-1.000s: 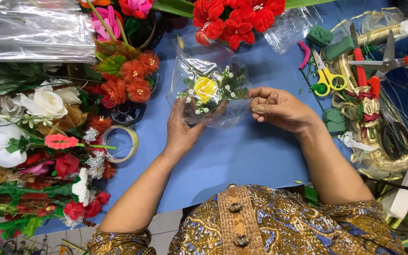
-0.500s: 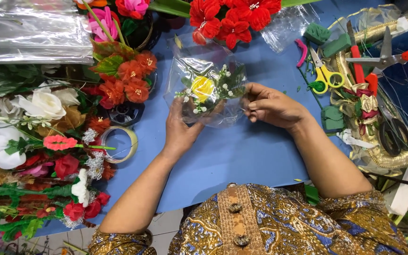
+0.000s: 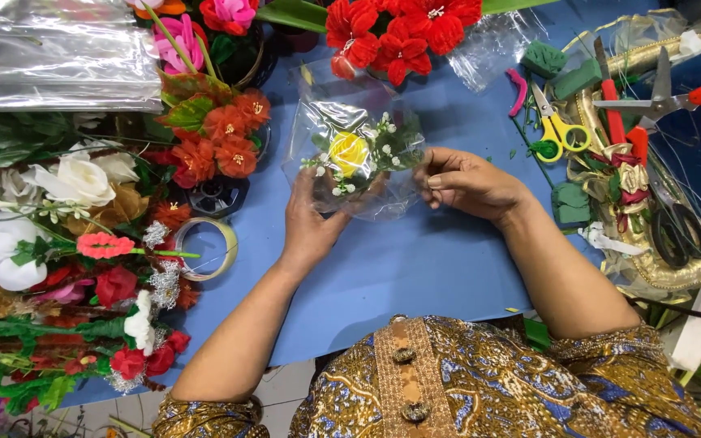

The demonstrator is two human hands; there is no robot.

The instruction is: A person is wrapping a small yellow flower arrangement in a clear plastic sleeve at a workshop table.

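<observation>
A small arrangement with a yellow rose [image 3: 350, 152], white buds and green leaves sits inside a clear plastic wrap [image 3: 342, 97] over the blue table [image 3: 415, 259]. My left hand [image 3: 311, 219] holds the wrapped arrangement from below, fingers under the plastic. My right hand [image 3: 468, 182] pinches the wrap's right edge with closed fingers, level with the flower.
Artificial flowers [image 3: 83, 243] pile up along the left, with a roll of clear tape [image 3: 207, 246] beside them. Red flowers [image 3: 399, 32] stand at the back. Yellow scissors [image 3: 557, 126], red-handled scissors [image 3: 667, 99], black scissors [image 3: 675, 231], green foam blocks [image 3: 547, 58] and gold ribbon [image 3: 675, 276] crowd the right.
Both hands and the wrapped flower have shifted slightly left and up. The grip looks the same.
</observation>
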